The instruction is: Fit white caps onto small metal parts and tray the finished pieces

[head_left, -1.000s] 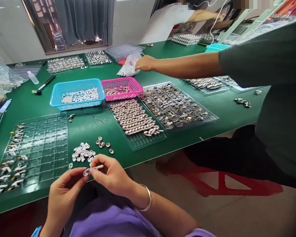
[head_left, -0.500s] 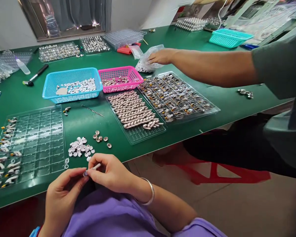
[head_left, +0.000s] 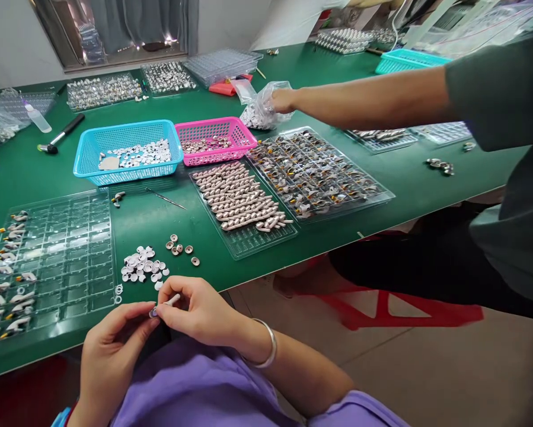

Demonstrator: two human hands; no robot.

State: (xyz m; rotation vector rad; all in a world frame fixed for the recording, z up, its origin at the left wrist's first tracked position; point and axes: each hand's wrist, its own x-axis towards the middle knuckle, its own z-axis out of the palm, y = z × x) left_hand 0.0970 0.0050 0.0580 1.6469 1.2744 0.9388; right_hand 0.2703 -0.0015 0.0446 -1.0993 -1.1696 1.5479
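At the near edge of the bench (head_left: pixel 208 264), my left hand (head_left: pixel 112 344) pinches a round part (head_left: pixel 153 311) and my right hand (head_left: pixel 199 314) a stem (head_left: pixel 173 299), fingers nearly closed; I can't tell whether they're joined. Likely fitting; next calls for steady alignment.

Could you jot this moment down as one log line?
left hand: pinching small part | right hand: pinching pale stem | nearby: white pieces, transparent tray | co-worker's hand: on plastic bag
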